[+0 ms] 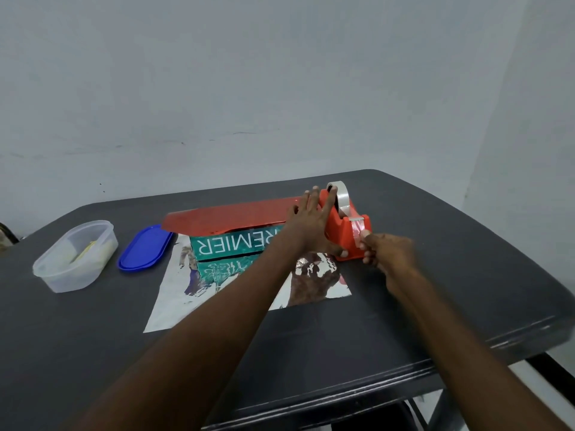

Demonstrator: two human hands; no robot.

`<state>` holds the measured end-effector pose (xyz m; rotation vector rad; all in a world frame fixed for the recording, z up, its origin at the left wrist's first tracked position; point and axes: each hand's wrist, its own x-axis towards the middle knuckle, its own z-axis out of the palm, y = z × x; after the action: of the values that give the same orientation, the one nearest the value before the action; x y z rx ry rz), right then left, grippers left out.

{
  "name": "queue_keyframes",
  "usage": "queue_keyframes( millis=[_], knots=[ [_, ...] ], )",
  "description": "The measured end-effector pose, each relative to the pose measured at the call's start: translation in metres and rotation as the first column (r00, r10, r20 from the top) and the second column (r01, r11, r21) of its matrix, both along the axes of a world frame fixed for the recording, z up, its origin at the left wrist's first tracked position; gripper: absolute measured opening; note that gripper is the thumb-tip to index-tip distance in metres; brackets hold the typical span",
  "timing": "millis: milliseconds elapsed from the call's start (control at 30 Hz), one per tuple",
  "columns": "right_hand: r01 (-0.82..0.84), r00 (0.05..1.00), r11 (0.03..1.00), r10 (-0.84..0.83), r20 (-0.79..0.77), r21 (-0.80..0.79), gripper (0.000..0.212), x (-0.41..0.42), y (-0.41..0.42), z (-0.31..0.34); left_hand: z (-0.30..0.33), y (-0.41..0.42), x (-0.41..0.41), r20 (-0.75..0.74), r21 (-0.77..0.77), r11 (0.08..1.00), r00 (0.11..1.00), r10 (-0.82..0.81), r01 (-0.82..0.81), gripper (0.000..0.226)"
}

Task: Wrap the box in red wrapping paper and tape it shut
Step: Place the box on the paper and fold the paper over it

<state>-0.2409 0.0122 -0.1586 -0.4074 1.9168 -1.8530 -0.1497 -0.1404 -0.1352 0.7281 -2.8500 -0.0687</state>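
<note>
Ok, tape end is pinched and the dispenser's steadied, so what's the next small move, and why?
Probably draw the tape out a little further with the right hand, then tear it down against the cutter. The left hand rests on the red dispenser, bracing it, and only a short strip is out. The red wrapping paper lies folded over the box, not yet taped.

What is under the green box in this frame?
The green box lies on wrapping paper, silver side up, with the red side folded over the box's far edge. The left hand and forearm cover the box's right end, so that part cannot be seen.
</note>
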Motion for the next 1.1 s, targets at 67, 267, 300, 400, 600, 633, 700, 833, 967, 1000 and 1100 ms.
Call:
queue_keyframes(
  millis=[67, 267, 300, 400, 600, 633, 700, 833, 967, 1000, 1100],
  knots=[
    [0.021, 1.0, 1.0, -0.021, 0.003, -0.021, 0.024, 0.004, -0.001, -0.003, -0.001, 0.0, 0.001, -0.007, 0.004, 1.0, 1.0, -0.002, 0.002, 0.138],
    [0.064, 0.997, 0.997, -0.062, 0.051, -0.05, 0.023, 0.02, -0.005, -0.004, -0.006, 0.0, 0.004, -0.007, 0.008, 1.0, 1.0, 0.015, -0.014, 0.137],
    [0.068, 0.997, 0.996, -0.066, 0.034, -0.053, 0.024, 0.022, -0.004, -0.006, -0.006, 0.0, 0.006, -0.009, 0.004, 1.0, 1.0, 0.015, -0.015, 0.138],
    [0.077, 0.997, 0.995, -0.078, -0.006, -0.058, 0.024, 0.028, 0.002, -0.006, -0.004, -0.002, 0.017, -0.065, 0.015, 1.0, 0.998, 0.014, -0.013, 0.134],
    [0.038, 0.985, 0.998, -0.045, -0.167, -0.048, 0.026, 0.046, 0.007, -0.007, 0.013, -0.019, 0.071, -0.234, -0.07, 0.992, 0.968, 0.085, -0.104, 0.079],
    [0.02, 0.979, 0.998, -0.031, -0.202, -0.058, 0.027, 0.049, 0.004, -0.006, 0.015, -0.026, 0.083, -0.272, -0.073, 0.99, 0.957, 0.099, -0.124, 0.067],
    [-0.036, 0.961, 0.996, 0.013, -0.276, -0.081, 0.026, 0.057, -0.003, 0.0, 0.019, -0.039, 0.107, -0.332, -0.095, 0.981, 0.935, 0.128, -0.169, 0.042],
    [-0.201, 0.889, 0.973, 0.132, -0.438, -0.115, 0.025, 0.077, -0.031, 0.016, 0.025, -0.059, 0.145, -0.391, -0.042, 0.973, 0.9, 0.195, -0.229, 0.016],
    [-0.318, 0.779, 0.947, 0.238, -0.58, -0.038, 0.022, 0.09, -0.073, 0.042, 0.026, -0.061, 0.163, -0.334, -0.031, 0.972, 0.919, 0.211, -0.235, 0.015],
    [-0.344, 0.752, 0.939, 0.262, -0.605, -0.02, 0.021, 0.092, -0.084, 0.048, 0.025, -0.061, 0.164, -0.341, -0.023, 0.974, 0.917, 0.206, -0.227, 0.014],
    [-0.406, 0.648, 0.91, 0.348, -0.678, 0.08, 0.02, 0.097, -0.118, 0.062, 0.02, -0.061, 0.162, -0.38, 0.006, 0.977, 0.904, 0.197, -0.211, 0.011]
  ],
)
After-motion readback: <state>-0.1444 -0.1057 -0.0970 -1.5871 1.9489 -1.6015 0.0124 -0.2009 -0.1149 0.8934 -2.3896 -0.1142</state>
